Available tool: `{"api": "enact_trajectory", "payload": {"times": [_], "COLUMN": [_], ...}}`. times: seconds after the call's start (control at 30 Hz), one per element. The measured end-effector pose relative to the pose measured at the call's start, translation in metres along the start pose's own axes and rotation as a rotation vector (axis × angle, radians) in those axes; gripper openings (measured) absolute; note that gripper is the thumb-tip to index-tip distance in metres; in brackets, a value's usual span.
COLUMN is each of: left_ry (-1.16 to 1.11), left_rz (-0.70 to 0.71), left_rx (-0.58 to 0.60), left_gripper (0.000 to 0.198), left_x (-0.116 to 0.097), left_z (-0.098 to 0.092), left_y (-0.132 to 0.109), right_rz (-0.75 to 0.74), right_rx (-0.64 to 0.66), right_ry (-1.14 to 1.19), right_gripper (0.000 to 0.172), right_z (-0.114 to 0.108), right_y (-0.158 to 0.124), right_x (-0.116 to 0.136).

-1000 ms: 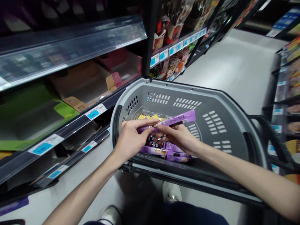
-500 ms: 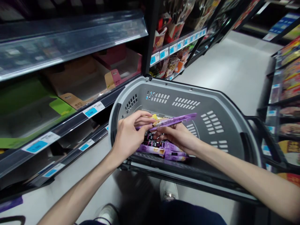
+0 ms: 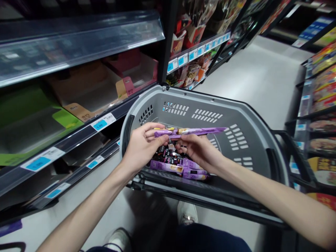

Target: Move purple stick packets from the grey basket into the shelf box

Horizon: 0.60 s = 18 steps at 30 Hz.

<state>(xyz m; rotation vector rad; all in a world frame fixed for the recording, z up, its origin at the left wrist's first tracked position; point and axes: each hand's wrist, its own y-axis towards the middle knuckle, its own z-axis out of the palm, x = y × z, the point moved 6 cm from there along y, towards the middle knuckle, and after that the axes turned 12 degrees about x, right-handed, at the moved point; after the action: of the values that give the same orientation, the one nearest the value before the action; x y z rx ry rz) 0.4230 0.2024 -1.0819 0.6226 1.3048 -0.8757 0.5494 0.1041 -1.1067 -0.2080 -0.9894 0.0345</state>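
Observation:
A long, flat purple snack packet (image 3: 194, 131) is held level over the grey shopping basket (image 3: 236, 112). My left hand (image 3: 143, 145) pinches its left end between thumb and fingers. From below and to the right, my right hand (image 3: 199, 150) grips the packet near its middle, its lower fingers curled underneath. More purple packets (image 3: 181, 169) lie at the near side of the basket, beside several small dark, shiny packs (image 3: 169, 154) partly hidden by my hands. A yellow patch shows by my left fingertips; what it belongs to is unclear.
To the left, shelves carry a green display box (image 3: 28, 122), a brown box (image 3: 89, 94) and a pink box (image 3: 141, 68) above price labels (image 3: 103, 121). Packaged goods fill the right-hand rack (image 3: 324, 126). Pale aisle floor (image 3: 259, 73) stretches ahead. My shoes are below the basket.
The purple packet has turned so its edge faces me more and it lies flatter, shifting slightly right. Both hands keep hold of it. The view has moved slightly.

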Motion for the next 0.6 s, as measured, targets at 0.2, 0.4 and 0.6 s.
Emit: {"api": "enact_trajectory", "payload": {"times": [0.2,0.4,0.6], "left_ry": [-0.078,-0.120,-0.142], "left_rz": [-0.051,-0.040,-0.051], "left_rx": [-0.012,0.028,0.045], "left_gripper": [0.031,0.031,0.029], "left_x": [0.0003,0.0020,0.0023], "left_z": [0.0024,0.0040,0.0049], "left_y": [-0.0025,-0.0018,-0.0017], "right_rz": [0.054,0.037,0.028], "right_rx": [0.024,0.007,-0.015], "right_ry": [0.036,-0.037,-0.106], "right_gripper": [0.016,0.017,0.021], "right_z": [-0.0014,-0.0040,-0.0070], "right_y": [-0.0002,-0.0002,-0.0005], "right_x": [-0.0022,-0.0048,-0.0047]}}
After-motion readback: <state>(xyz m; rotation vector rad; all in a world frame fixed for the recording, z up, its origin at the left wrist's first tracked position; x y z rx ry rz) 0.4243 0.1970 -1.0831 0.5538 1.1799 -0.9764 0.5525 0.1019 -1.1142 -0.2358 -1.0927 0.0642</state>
